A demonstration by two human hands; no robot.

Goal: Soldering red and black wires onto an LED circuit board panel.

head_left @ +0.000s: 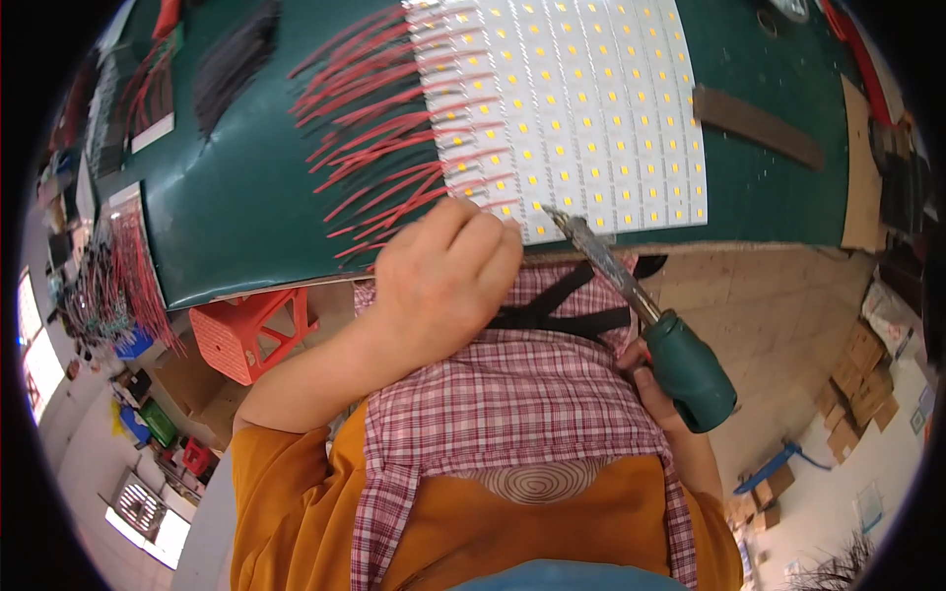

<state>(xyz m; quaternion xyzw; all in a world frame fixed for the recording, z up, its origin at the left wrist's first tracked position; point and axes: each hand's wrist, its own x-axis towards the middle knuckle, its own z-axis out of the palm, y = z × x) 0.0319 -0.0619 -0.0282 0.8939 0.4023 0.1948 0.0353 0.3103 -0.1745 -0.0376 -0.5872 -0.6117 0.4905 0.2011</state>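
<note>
L hand is at the near L corner of the white LED panel, fingers bunched narrow, thumb side tucked under; prob. contact w/ the wire ends there, but can't tell if anything's pinched. R hand is closed around the soldering iron, mostly hidden behind its green handle, held off the bench's near edge; shaft slants up & L over that edge, dark tip over the panel's near strip, R of L hand. Can't tell if tip touches. Panel lies flat on the green bench, w/ its near side just by the bench's near edge, rows of yellow LEDs facing up. Red wires run along panel's L side, mostly sticking out L over the bench top, w/ some dark ones among them. Black wire bundle lies farther L, toward the far edge. Small board w/ red & dark wires is at bench's near L corner, wires hanging past the edge. Brown flat bar sits R of panel, cardboard piece at bench's R end. Red stool stands below the near edge, L part.
</note>
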